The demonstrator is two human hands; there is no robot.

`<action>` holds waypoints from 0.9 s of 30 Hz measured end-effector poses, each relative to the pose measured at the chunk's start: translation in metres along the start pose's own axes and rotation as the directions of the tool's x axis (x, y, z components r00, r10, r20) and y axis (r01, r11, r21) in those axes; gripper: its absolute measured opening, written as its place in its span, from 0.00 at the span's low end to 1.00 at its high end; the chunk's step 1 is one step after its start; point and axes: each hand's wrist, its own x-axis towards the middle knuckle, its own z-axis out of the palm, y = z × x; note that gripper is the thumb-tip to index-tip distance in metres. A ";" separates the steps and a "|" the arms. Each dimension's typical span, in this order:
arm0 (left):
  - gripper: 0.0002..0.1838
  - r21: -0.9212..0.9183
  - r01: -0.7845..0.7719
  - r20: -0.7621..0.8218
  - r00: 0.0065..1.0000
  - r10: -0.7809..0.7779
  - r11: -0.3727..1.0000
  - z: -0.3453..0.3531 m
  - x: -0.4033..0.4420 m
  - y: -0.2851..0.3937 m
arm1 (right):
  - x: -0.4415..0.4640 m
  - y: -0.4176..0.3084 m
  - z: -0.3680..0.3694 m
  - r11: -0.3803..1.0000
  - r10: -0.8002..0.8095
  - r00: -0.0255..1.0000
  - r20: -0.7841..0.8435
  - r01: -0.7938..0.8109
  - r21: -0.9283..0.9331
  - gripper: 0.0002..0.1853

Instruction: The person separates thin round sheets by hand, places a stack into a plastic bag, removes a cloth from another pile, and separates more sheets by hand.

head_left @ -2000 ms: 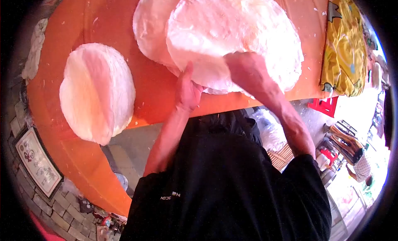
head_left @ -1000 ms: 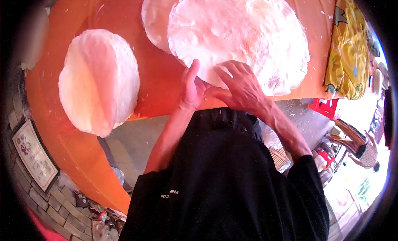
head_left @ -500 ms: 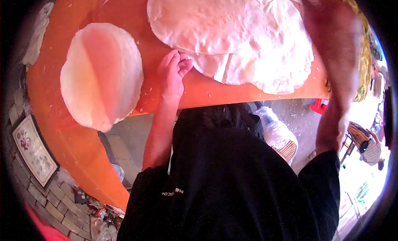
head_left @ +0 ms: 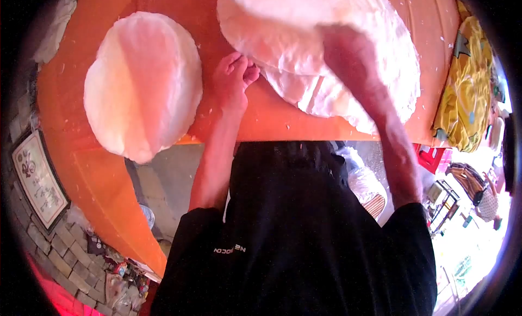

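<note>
A pile of large, thin, pale flatbreads [head_left: 293, 88] lies on the orange tabletop in front of me, its lower layers wrinkled. At the pile's left edge, my left hand [head_left: 236, 77] has its fingers curled in, thumb and fingertips pinching the rim of a sheet. Over the pile's middle is my right hand [head_left: 345, 41], smeared by motion; its fingers cannot be made out against the pale, blurred upper sheet. To the left, a separate round stack of flatbread [head_left: 141, 88] rests near the table's corner, a reddish shadow across it.
A yellow patterned cloth [head_left: 467, 88] lies along the table's right end. Below it on the floor stands a red crate [head_left: 432, 158]. A white plastic bag [head_left: 365, 185] is under the front edge. On the left, a framed panel [head_left: 41, 180] leans by grey paving.
My right hand has swung from the far right inward over the middle of the pile, uncovering the yellow cloth. My left hand stays at the pile's edge. The view has shifted slightly.
</note>
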 end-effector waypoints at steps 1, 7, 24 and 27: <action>0.14 -0.003 -0.009 0.005 1.000 0.009 1.000 0.004 0.003 0.005 | -0.003 -0.010 0.020 0.998 0.051 0.983 0.179 -0.054 0.012 0.11; 0.14 -0.080 -0.017 0.022 1.000 0.019 0.997 0.007 -0.005 0.005 | -0.003 -0.005 0.034 0.980 -0.040 0.999 0.010 0.037 0.195 0.11; 0.10 -0.092 0.141 0.082 0.988 -0.134 0.986 0.036 0.025 0.002 | -0.002 -0.050 0.056 0.958 0.008 0.998 -0.057 0.008 0.288 0.22; 0.09 -0.046 0.194 0.257 0.950 -0.176 0.980 0.035 0.048 -0.011 | 0.008 -0.052 0.068 0.952 0.090 0.988 -0.122 -0.049 0.301 0.22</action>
